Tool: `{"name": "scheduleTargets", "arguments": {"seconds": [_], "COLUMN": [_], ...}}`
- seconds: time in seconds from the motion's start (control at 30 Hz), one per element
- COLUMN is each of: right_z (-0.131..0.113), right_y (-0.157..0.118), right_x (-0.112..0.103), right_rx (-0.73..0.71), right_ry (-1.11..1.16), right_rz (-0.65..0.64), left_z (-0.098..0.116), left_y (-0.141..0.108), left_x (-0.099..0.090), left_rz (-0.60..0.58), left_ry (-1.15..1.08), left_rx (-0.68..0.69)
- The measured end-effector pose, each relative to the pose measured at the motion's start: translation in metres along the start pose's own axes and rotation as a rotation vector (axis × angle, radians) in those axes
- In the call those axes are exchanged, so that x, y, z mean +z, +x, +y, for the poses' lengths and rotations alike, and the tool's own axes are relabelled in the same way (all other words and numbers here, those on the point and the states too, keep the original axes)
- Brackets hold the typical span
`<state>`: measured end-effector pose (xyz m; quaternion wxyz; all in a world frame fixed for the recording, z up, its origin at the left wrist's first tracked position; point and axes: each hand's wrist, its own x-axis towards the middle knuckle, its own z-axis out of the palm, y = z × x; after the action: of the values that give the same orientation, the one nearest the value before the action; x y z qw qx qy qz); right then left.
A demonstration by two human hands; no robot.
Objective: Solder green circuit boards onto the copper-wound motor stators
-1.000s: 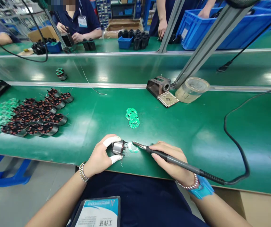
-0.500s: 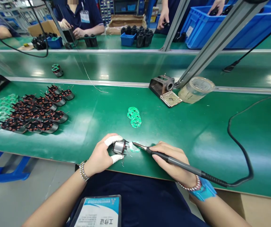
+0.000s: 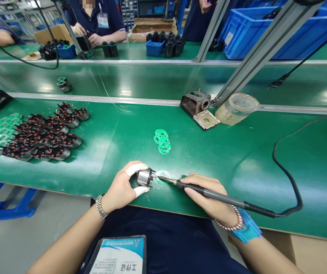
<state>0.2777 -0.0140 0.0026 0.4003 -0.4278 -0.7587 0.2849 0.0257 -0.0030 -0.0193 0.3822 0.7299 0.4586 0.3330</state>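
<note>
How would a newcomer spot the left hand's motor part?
At the green table, find the left hand. Its white-covered thumb and finger pinch the motor part, silver-sided, prongs facing right. Unlike similar parts clustered at left, it's gripped.

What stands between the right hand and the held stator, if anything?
The iron in the right hand spans most of the gap, its tip at the green ring, which lies beside the stator in the left hand. Thin wires trail there too. Nothing else visible intervenes.

Tip contact of soldering iron (image 3: 220, 195) too small to tell, badge (image 3: 119, 257) cut off below
</note>
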Motion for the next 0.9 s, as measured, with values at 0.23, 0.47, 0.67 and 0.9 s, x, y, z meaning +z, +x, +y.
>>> {"name": "scheduleTargets", "arguments": {"seconds": [0.23,0.47,0.67,0.9], "right_z": [-0.0042,-0.0021,-0.004,-0.003], "right_y": [0.0029,0.0032,0.0025,0.0017], "right_x": [0.0006,0.001,0.0004,0.0014], "right_rx": [0.013,0.013,0.018,0.023], "right_ry": [-0.021,-0.01,0.013,0.044], "right_rz": [-0.024,-0.018,-0.026,-0.05], "left_z": [-0.0005,-0.0007,0.0009,0.0029], "left_y": [0.0002,0.0006,0.0008,0.0011], "left_x": [-0.0005,-0.0006,-0.0002,-0.0003], "left_rz": [-0.001,0.001,0.005,0.022], "left_ry": [0.0,-0.004,0.004,0.033], "left_rx": [0.001,0.005,-0.004,0.0]}}
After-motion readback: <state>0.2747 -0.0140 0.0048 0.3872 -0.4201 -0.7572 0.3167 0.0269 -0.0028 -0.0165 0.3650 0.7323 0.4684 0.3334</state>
